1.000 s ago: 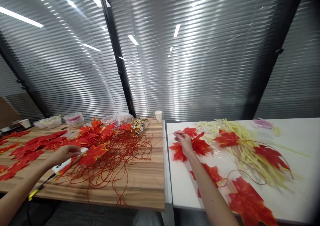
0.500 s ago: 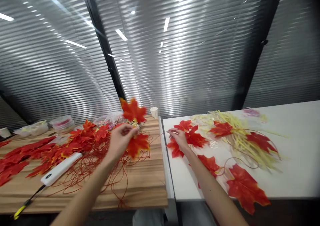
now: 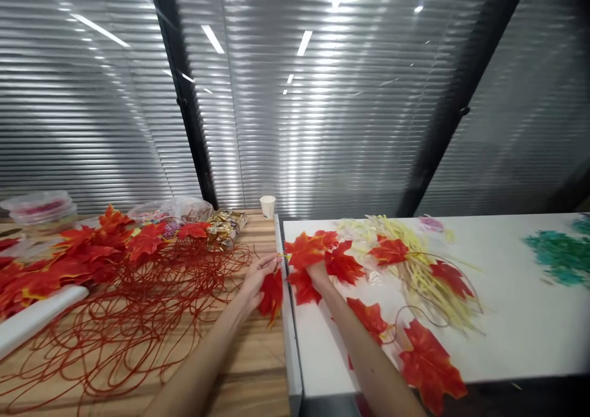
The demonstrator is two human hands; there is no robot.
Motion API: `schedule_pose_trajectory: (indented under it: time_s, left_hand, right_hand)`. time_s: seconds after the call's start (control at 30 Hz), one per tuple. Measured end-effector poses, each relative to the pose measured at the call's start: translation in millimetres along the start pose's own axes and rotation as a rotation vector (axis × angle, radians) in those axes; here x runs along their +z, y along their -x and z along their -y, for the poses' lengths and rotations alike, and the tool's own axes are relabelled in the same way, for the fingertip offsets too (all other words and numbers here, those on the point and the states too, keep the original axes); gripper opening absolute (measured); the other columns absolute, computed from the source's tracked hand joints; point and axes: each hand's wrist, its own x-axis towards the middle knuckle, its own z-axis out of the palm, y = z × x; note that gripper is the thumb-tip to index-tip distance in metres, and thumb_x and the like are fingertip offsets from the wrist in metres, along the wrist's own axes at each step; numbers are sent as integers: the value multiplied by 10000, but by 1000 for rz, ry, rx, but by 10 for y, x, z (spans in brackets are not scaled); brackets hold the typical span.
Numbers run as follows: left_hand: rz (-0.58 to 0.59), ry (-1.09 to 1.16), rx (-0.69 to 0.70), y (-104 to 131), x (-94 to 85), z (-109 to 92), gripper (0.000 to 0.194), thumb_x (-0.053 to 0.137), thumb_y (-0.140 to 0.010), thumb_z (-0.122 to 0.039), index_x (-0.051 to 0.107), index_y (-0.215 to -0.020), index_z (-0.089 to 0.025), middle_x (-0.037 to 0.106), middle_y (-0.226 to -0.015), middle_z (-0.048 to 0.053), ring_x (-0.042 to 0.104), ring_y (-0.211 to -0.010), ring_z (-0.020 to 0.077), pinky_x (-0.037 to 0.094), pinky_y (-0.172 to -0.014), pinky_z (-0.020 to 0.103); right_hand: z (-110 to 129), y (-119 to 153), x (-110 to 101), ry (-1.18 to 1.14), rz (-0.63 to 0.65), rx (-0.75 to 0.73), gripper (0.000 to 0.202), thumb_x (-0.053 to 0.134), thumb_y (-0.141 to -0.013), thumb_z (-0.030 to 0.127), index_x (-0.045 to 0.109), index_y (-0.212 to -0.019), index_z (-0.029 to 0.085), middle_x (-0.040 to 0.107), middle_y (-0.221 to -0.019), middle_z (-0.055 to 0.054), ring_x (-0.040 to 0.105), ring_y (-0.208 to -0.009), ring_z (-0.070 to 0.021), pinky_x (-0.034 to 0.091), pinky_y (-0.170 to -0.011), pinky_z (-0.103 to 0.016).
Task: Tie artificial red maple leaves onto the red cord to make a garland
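Over the seam between the two tables, my left hand (image 3: pixel 258 280) is closed in a pinch at the stem end of artificial maple leaves. One red leaf (image 3: pixel 271 297) hangs below its fingers; an orange-red leaf (image 3: pixel 304 251) points away to the right. My right hand (image 3: pixel 319 274) reaches in behind that orange-red leaf, so its fingers are hidden. Around it on the white table lie more maple leaves (image 3: pixel 345 263), some joined by thin red cord (image 3: pixel 421 309). A big tangle of red cord (image 3: pixel 170 300) spreads left of my left hand.
A pile of red leaves (image 3: pixel 87 257) and a white tool handle (image 3: pixel 41 315) occupy the wooden table's left. Behind are plastic tubs (image 3: pixel 41 211), gold foil (image 3: pixel 228 227) and a paper cup (image 3: pixel 268 206). Yellow strips (image 3: pixel 415 251) and green pieces (image 3: pixel 560 254) lie on the white table.
My left hand has lowered and moved right with the leaves to the table seam. My right hand has moved slightly left and down, behind the orange-red leaf. The view has shifted right.
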Motion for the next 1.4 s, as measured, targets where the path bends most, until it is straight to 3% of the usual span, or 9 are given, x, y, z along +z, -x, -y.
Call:
schedule_pose_trajectory:
  time_s: [0.1, 0.2, 0.37, 0.47, 0.57, 0.7, 0.87, 1.1, 1.4]
  left_hand:
    - [-21, 20, 15, -9, -1, -74, 371, 698, -600, -147, 611, -960, -175, 654, -962, 68, 625, -787, 142, 498, -708, 234]
    - [-69, -18, 163, -11, -22, -208, 418, 668, -640, -180, 564, -1044, -201, 597, -1104, 70, 614, -843, 139, 492, -739, 241]
    - [-362, -307, 744, 53, -147, -502, 459, 588, -726, -252, 463, -1167, -221, 605, -1084, 61, 561, -991, 167, 423, -884, 310]
    - [-475, -677, 963, 67, -219, -492, 288, 576, -729, -243, 587, -1017, -228, 640, -1000, 47, 520, -1045, 195, 328, -977, 362]
    - [-323, -911, 899, 26, -218, -298, 196, 565, -725, -196, 652, -892, -250, 667, -912, 46, 534, -1000, 215, 320, -972, 383]
    - [-125, -852, 699, -14, -116, -79, 262, 538, -730, -169, 631, -961, -252, 659, -960, 41, 589, -905, 200, 408, -885, 360]
    - [-90, -607, 534, -6, -28, -84, 273, 569, -699, -179, 612, -969, -190, 661, -943, 61, 613, -867, 185, 478, -794, 307]
    - [-41, -516, 352, -69, -78, -21, 326, 629, -652, -190, 600, -974, -148, 646, -987, 114, 603, -919, 215, 499, -773, 322]
    - [-50, -476, 357, -72, -47, 22, 305, 669, -601, -162, 616, -901, -150, 651, -973, 105, 586, -959, 223, 491, -801, 326]
  right_hand:
    - [48, -5, 27, -11, -9, 34, 75, 569, -623, 226, 559, -669, 168, 606, -681, -26, 549, -595, -139, 450, -555, -250]
    - [135, 8, 34, -54, 34, 36, 174, 596, -640, 259, 571, -785, 167, 605, -741, -31, 569, -611, -141, 467, -567, -256]
    - [188, 34, 59, -72, 51, -19, 200, 616, -661, 307, 562, -792, 166, 600, -805, -43, 578, -635, -135, 479, -593, -263]
    - [176, 43, 69, -51, 58, -31, 197, 623, -663, 321, 560, -766, 165, 597, -735, -34, 574, -633, -143, 472, -568, -256]
    - [191, 54, 58, -24, 49, -47, 197, 625, -667, 332, 567, -757, 167, 598, -724, -30, 569, -594, -134, 460, -551, -250]
    - [260, 70, 36, -43, 62, -76, 204, 623, -672, 347, 569, -763, 173, 602, -728, -25, 574, -572, -129, 451, -554, -248]
    - [334, 119, 80, -77, 130, -65, 210, 632, -663, 362, 589, -762, 181, 614, -749, -22, 578, -579, -127, 461, -582, -258]
    - [331, 176, 165, -162, 173, -13, 197, 646, -660, 336, 600, -764, 176, 616, -701, -14, 584, -571, -123, 458, -576, -245]
    - [336, 163, 164, -178, 117, 45, 250, 674, -619, 361, 612, -757, 163, 642, -706, -41, 573, -537, -127, 463, -552, -257]
